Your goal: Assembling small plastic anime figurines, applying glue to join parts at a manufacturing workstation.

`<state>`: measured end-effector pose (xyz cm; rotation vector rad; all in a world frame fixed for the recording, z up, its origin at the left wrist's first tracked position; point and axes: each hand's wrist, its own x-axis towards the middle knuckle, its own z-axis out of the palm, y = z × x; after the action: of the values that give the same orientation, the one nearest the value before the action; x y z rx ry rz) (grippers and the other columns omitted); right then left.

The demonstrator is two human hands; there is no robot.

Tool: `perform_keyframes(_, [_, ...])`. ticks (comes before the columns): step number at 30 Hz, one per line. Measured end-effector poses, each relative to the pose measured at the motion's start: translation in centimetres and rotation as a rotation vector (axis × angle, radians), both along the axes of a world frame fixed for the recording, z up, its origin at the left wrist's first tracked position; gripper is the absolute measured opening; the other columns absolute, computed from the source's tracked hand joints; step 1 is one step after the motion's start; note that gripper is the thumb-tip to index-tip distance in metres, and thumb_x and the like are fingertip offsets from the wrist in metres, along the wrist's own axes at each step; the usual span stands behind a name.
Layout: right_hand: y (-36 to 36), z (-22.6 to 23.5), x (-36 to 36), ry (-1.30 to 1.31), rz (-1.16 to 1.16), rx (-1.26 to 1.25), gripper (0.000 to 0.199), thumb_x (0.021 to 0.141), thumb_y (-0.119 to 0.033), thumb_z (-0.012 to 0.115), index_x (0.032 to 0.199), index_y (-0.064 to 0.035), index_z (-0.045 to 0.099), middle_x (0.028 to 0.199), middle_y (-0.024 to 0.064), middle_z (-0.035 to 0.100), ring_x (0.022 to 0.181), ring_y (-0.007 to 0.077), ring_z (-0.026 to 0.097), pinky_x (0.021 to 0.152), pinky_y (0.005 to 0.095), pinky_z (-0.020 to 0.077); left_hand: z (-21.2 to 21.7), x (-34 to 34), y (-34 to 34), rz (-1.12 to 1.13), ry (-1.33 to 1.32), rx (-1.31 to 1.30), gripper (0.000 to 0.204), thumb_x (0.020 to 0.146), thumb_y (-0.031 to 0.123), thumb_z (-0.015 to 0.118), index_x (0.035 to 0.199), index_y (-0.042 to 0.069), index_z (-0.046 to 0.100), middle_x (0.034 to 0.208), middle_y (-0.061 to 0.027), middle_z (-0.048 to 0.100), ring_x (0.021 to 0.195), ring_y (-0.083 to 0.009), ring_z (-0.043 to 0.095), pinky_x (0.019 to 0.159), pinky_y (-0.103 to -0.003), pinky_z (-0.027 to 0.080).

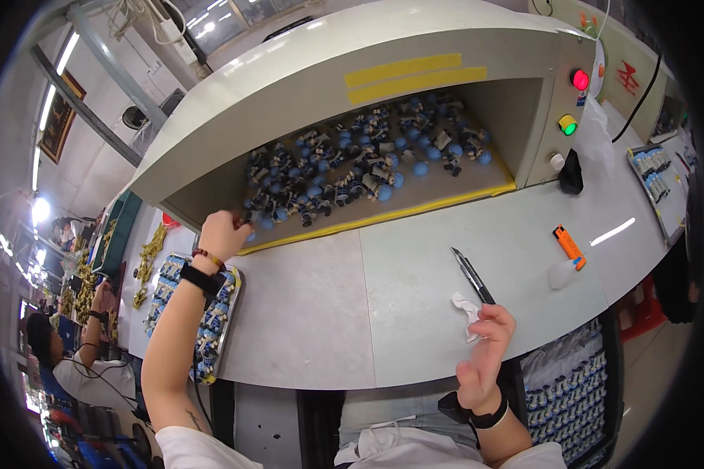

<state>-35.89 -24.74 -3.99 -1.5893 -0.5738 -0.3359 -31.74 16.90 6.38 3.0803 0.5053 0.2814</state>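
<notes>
At the left end of the box-shaped machine's opening, my left hand (224, 234) is closed, its fingertips pinching a small blue figurine that they partly hide. Many similar figurines (384, 192), with round blue heads and dark and grey bodies, lie loosely in a heap inside the machine (477, 62). My right hand (485, 352) hovers palm up near the table's front edge, fingers loosely bent and apart, holding nothing. Just beyond it are a crumpled white tissue (467, 313) and a black pen (472, 276).
Under my left forearm sits a tray (231, 313) of figurines. An orange-handled tool (569, 247) lies to the right on the table (305, 313). A dark crate (614, 375) of figurines stands below at right. Another person (86, 375) works at far left. Red and green lamps (568, 125) glow on the machine.
</notes>
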Motion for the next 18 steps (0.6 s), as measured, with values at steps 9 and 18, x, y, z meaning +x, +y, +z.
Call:
perform_keyframes(9, [-0.6, 0.7, -0.2, 0.015, 0.096, -0.01, 0.028, 0.072, -0.021, 0.056, 0.092, -0.0021, 0.055, 0.109, 0.0177, 0.037, 0.092, 0.0254, 0.041, 0.083, 0.0354, 0.0355, -4.2, 2.1, 4.3, 0.137, 0.044, 0.209, 0.031, 0.078, 0.034, 0.055, 0.079, 0.003, 0.062, 0.078, -0.0192, 0.062, 0.076, -0.0347, 0.06, 0.069, -0.043, 0.048])
perform_keyframes(18, [-0.6, 0.4, 0.2, -0.067, 0.104, 0.011, 0.028, 0.068, -0.02, 0.063, 0.089, -0.0023, 0.057, 0.101, 0.0153, 0.046, 0.086, 0.0239, 0.045, 0.072, 0.0304, 0.0399, -0.3, 10.2, -17.9, -0.534, -0.182, -0.019, 0.022, 0.075, 0.023, 0.058, 0.088, 0.004, 0.058, 0.068, -0.0126, 0.061, 0.067, -0.0306, 0.06, 0.061, -0.036, 0.048])
